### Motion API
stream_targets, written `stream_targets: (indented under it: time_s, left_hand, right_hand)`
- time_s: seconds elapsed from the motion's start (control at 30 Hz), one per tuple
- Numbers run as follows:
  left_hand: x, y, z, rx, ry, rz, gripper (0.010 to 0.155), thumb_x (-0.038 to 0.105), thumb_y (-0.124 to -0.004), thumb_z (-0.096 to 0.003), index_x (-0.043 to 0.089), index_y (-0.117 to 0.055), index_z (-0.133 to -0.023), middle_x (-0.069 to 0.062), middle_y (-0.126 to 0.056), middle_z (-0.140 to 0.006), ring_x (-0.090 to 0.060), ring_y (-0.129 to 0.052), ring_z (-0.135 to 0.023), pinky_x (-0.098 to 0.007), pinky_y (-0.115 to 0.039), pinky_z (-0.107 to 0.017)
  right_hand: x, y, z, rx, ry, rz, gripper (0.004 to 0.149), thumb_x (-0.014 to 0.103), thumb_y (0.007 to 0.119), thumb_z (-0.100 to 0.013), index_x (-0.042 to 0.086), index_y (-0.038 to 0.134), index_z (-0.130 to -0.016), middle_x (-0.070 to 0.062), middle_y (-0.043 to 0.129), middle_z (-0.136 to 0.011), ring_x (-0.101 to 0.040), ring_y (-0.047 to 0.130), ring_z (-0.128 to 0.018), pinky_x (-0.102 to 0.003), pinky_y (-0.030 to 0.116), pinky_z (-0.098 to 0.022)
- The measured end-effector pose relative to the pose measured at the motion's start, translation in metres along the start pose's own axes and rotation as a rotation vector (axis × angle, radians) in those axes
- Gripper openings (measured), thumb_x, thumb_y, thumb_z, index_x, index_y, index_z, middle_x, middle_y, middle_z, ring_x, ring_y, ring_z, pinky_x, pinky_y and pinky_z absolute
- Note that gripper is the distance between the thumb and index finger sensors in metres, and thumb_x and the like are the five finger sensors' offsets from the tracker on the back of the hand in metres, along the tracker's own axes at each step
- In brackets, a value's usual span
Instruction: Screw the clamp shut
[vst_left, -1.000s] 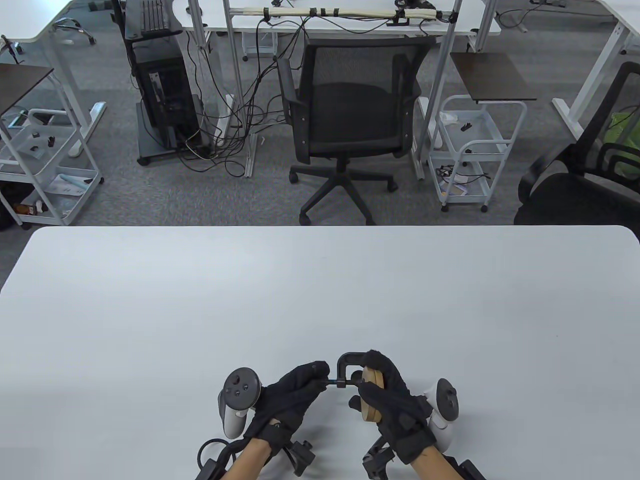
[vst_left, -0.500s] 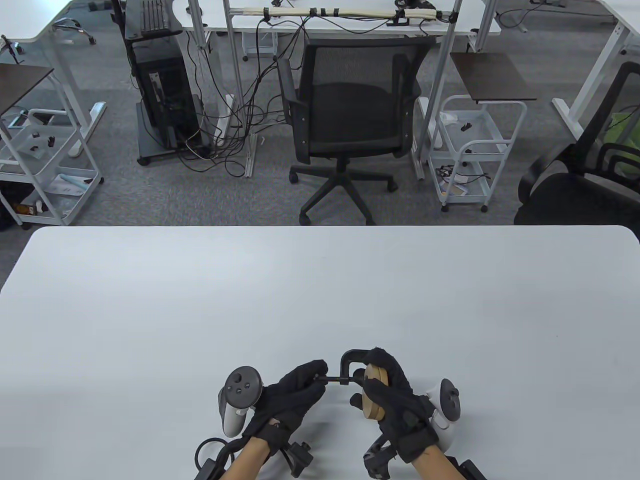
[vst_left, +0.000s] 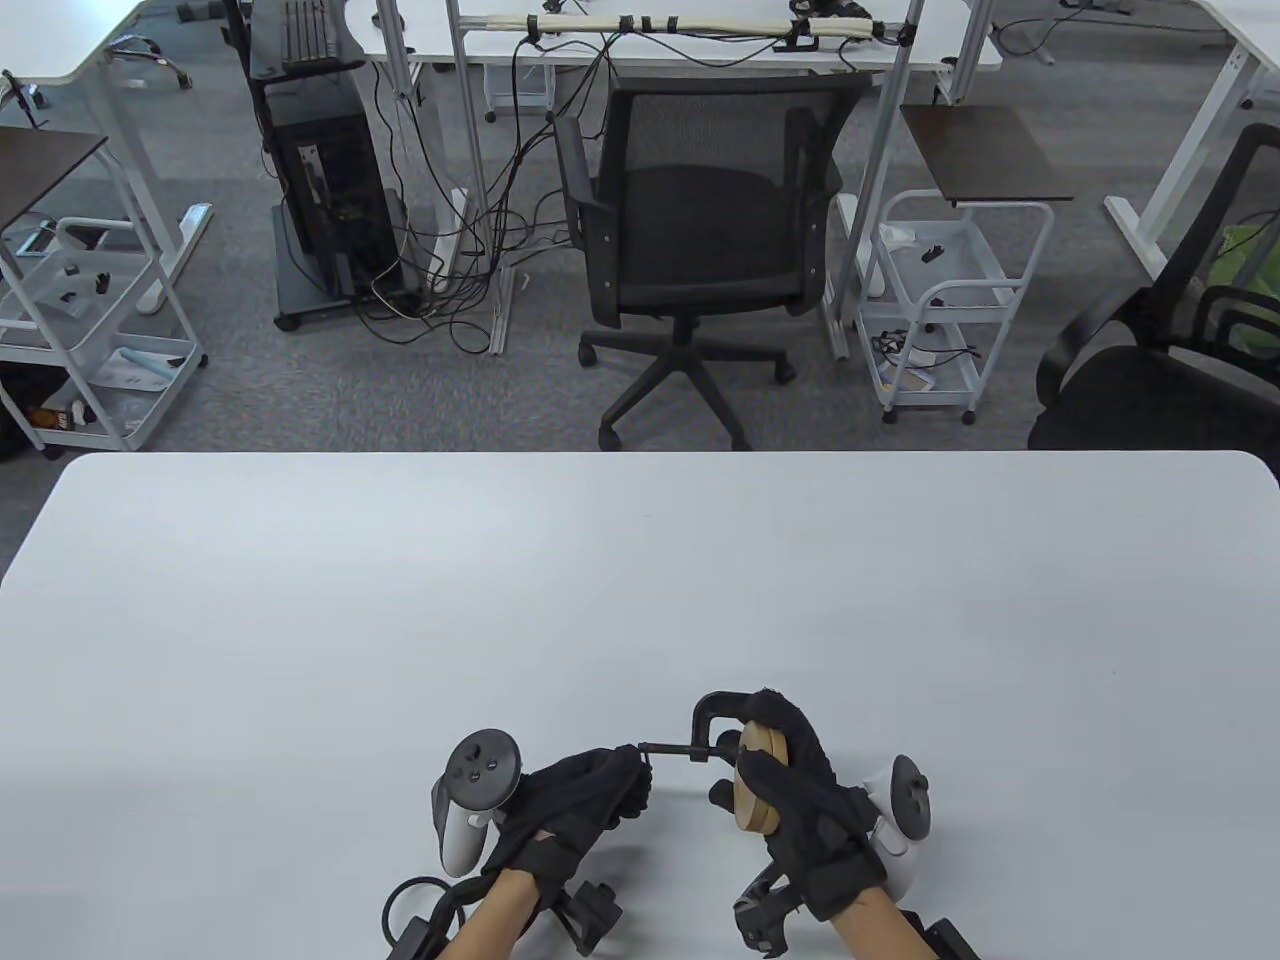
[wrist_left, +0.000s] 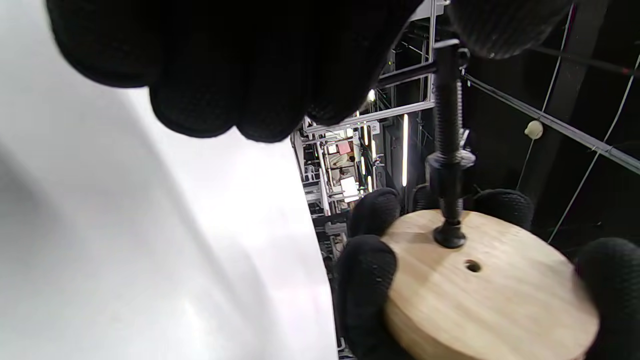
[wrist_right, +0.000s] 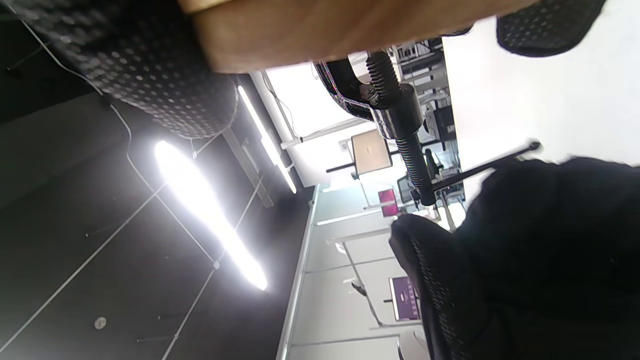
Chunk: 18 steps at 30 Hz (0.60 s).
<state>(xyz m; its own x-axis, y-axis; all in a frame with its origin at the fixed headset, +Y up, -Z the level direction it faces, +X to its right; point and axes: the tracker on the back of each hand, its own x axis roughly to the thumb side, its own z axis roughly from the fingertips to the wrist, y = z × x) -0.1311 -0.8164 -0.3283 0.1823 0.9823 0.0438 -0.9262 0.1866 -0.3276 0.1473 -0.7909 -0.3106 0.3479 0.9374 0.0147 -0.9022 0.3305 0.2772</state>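
A black C-clamp (vst_left: 712, 712) is held just above the white table (vst_left: 640, 600) near its front edge, screw pointing left. Its frame spans a round wooden disc (vst_left: 757, 790). My right hand (vst_left: 745, 755) grips the disc and the clamp frame, fingers over the top, thumb below. My left hand (vst_left: 638, 772) is curled at the screw's (vst_left: 675, 750) left end, fingers on its thin handle bar (wrist_left: 410, 74). In the left wrist view the screw's pad (wrist_left: 449, 241) touches the disc face (wrist_left: 490, 295). The right wrist view shows the disc edge (wrist_right: 325, 30), the threaded screw (wrist_right: 415, 165) and the bar (wrist_right: 487, 165).
A tracker sits on the back of each hand, the left one (vst_left: 470, 800) and the right one (vst_left: 905, 815). Cables hang at the table's front edge (vst_left: 420, 900). A black office chair (vst_left: 700, 250) stands beyond the table's far edge.
My left hand has curled and drawn back toward me at the screw's end. The clamp and disc have shifted slightly right and away in my right hand.
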Motion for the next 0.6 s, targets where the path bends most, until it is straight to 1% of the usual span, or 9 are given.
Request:
stream_targets:
  time_s: [0.03, 0.07, 0.1, 0.17, 0.2, 0.3, 0.43, 0.6]
  left_hand:
    - [-0.001, -0.001, -0.001, -0.016, -0.011, 0.025, 0.071, 0.064, -0.068, -0.0542, 0.005, -0.084, -0.090, -0.016, -0.091, -0.085, -0.042, -0.090, -0.076, -0.058, -0.077, -0.053]
    - [-0.001, -0.002, -0.001, -0.033, -0.020, 0.046, 0.072, 0.063, -0.068, -0.0546, 0.004, -0.081, -0.095, -0.016, -0.088, -0.089, -0.042, -0.088, -0.078, -0.058, -0.076, -0.055]
    - [-0.001, -0.002, -0.002, -0.040, -0.024, 0.059, 0.070, 0.061, -0.069, -0.0554, 0.007, -0.076, -0.099, -0.016, -0.086, -0.092, -0.042, -0.086, -0.080, -0.058, -0.075, -0.056]
    - [0.001, -0.002, -0.001, -0.029, -0.040, 0.062, 0.063, 0.056, -0.071, -0.0554, 0.018, -0.070, -0.105, -0.014, -0.085, -0.093, -0.041, -0.086, -0.081, -0.057, -0.075, -0.056]
    - [0.002, -0.001, -0.002, -0.019, -0.060, 0.047, 0.060, 0.054, -0.072, -0.0552, 0.022, -0.069, -0.105, -0.014, -0.085, -0.093, -0.040, -0.086, -0.081, -0.057, -0.075, -0.056]
    - [0.007, 0.001, -0.002, -0.001, -0.112, 0.030, 0.055, 0.046, -0.076, -0.0541, 0.029, -0.068, -0.105, -0.011, -0.084, -0.095, -0.037, -0.087, -0.082, -0.057, -0.075, -0.058]
    - [0.014, 0.002, 0.000, 0.031, -0.187, 0.011, 0.047, 0.034, -0.081, -0.0515, 0.032, -0.076, -0.098, -0.007, -0.084, -0.095, -0.035, -0.086, -0.085, -0.058, -0.074, -0.059]
    - [0.018, 0.001, 0.001, 0.044, -0.240, -0.018, 0.046, 0.032, -0.082, -0.0505, 0.034, -0.078, -0.096, -0.007, -0.084, -0.095, -0.035, -0.086, -0.085, -0.057, -0.074, -0.060]
  right_hand:
    - [-0.001, 0.002, 0.000, 0.009, 0.003, 0.010, 0.076, 0.052, 0.093, -0.045, 0.020, 0.057, -0.104, 0.004, 0.046, -0.112, -0.055, 0.051, -0.091, -0.070, 0.067, -0.050]
    - [-0.002, 0.003, 0.000, 0.016, 0.008, 0.019, 0.076, 0.052, 0.093, -0.045, 0.020, 0.057, -0.104, 0.004, 0.046, -0.112, -0.055, 0.052, -0.091, -0.070, 0.067, -0.050]
    - [-0.002, 0.005, 0.000, 0.025, 0.008, 0.027, 0.076, 0.052, 0.093, -0.045, 0.020, 0.057, -0.104, 0.003, 0.046, -0.112, -0.055, 0.052, -0.091, -0.070, 0.067, -0.049]
    - [-0.003, 0.007, 0.001, 0.034, 0.011, 0.028, 0.076, 0.052, 0.093, -0.045, 0.020, 0.057, -0.104, 0.004, 0.046, -0.112, -0.055, 0.052, -0.091, -0.070, 0.067, -0.050]
    - [-0.003, 0.007, 0.000, 0.033, 0.012, 0.028, 0.076, 0.052, 0.093, -0.045, 0.020, 0.057, -0.104, 0.003, 0.047, -0.112, -0.055, 0.052, -0.091, -0.070, 0.067, -0.050]
    - [-0.003, 0.008, 0.000, 0.036, 0.010, 0.035, 0.076, 0.052, 0.093, -0.045, 0.020, 0.057, -0.104, 0.003, 0.047, -0.112, -0.055, 0.052, -0.091, -0.070, 0.067, -0.050]
    - [-0.004, 0.007, 0.000, 0.035, 0.014, 0.034, 0.076, 0.052, 0.093, -0.045, 0.020, 0.057, -0.104, 0.003, 0.046, -0.112, -0.055, 0.051, -0.091, -0.070, 0.066, -0.050]
    - [-0.002, 0.008, 0.000, 0.031, 0.019, 0.037, 0.076, 0.052, 0.093, -0.045, 0.020, 0.057, -0.104, 0.003, 0.047, -0.112, -0.055, 0.051, -0.091, -0.070, 0.066, -0.050]
